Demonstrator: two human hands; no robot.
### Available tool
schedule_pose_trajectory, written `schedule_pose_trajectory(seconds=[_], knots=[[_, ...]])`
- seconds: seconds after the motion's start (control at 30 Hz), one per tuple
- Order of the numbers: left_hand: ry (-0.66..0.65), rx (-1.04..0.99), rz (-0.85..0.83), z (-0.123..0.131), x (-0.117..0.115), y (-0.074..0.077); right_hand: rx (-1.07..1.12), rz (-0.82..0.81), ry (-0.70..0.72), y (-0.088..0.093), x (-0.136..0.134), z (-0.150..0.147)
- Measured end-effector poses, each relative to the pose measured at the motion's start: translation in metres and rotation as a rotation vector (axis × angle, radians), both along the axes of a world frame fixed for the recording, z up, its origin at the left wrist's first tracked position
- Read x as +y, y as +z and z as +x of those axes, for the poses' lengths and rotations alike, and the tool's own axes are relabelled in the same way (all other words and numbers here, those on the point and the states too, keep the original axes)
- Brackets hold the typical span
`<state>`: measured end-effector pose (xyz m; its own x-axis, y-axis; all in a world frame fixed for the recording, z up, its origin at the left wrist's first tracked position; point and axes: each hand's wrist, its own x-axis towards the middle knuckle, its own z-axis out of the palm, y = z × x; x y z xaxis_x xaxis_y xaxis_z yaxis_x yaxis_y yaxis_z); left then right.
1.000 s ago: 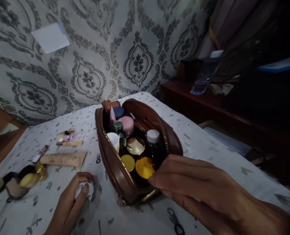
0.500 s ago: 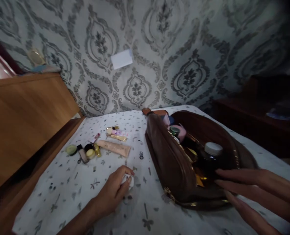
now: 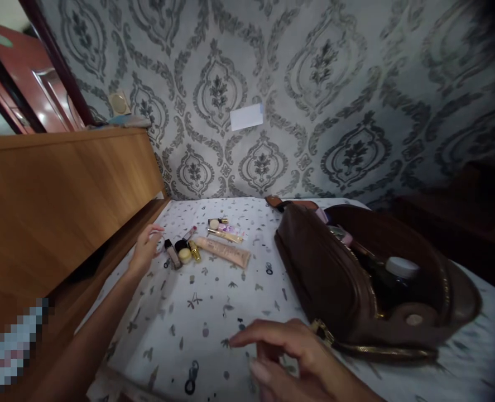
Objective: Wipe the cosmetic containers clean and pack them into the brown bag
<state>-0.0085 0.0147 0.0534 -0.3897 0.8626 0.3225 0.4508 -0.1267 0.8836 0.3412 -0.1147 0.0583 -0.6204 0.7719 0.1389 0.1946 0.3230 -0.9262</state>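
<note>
My left hand (image 3: 145, 251) is at the left end of a group of cosmetics, its fingers curved around a small pale round item (image 3: 160, 245), mostly hidden. Right beside it stand a foundation bottle (image 3: 172, 254), a small jar with a yellowish face (image 3: 184, 255) and a gold-coloured tube (image 3: 194, 251). A peach squeeze tube (image 3: 226, 251) lies to their right. My right hand (image 3: 289, 357) hovers over the near part of the sheet, fingers bent and apart, holding nothing. To its right sits an open brown handbag (image 3: 326, 268), with a white-capped bottle (image 3: 402, 268) inside.
More slim cosmetics, including a gold-toned tube (image 3: 226, 235), lie behind the peach tube. A wooden board (image 3: 63, 195) borders the patterned sheet (image 3: 222, 312) on the left. The patterned wall (image 3: 297, 145) stands behind, and dark furniture (image 3: 448, 223) is at the right.
My left hand has gone from mid-sheet, where it held a small white item, to the left end of the cosmetics. My right hand has left the handbag's opening and moved left.
</note>
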Motion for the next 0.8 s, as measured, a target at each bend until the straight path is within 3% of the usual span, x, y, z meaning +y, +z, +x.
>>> schedule_pose_trajectory(seconds=[0.17,0.33,0.43,0.6,0.8], knots=[[-0.03,0.217,-0.051,-0.015,0.018,-0.021,-0.142,-0.038,0.045,-0.014,0.02,-0.04],[-0.013,0.394,-0.175,-0.041,0.037,-0.024,0.031,-0.31,0.038,-0.036,0.054,-0.075],[-0.009,0.501,-0.275,-0.048,0.045,-0.026,0.153,-0.391,-0.004,-0.052,0.07,-0.09],[0.017,0.645,-0.408,-0.041,0.052,-0.037,0.268,-0.406,-0.086,-0.073,0.076,-0.089],[0.021,0.666,-0.433,-0.035,0.049,-0.05,0.239,-0.402,-0.048,-0.079,0.07,-0.078]])
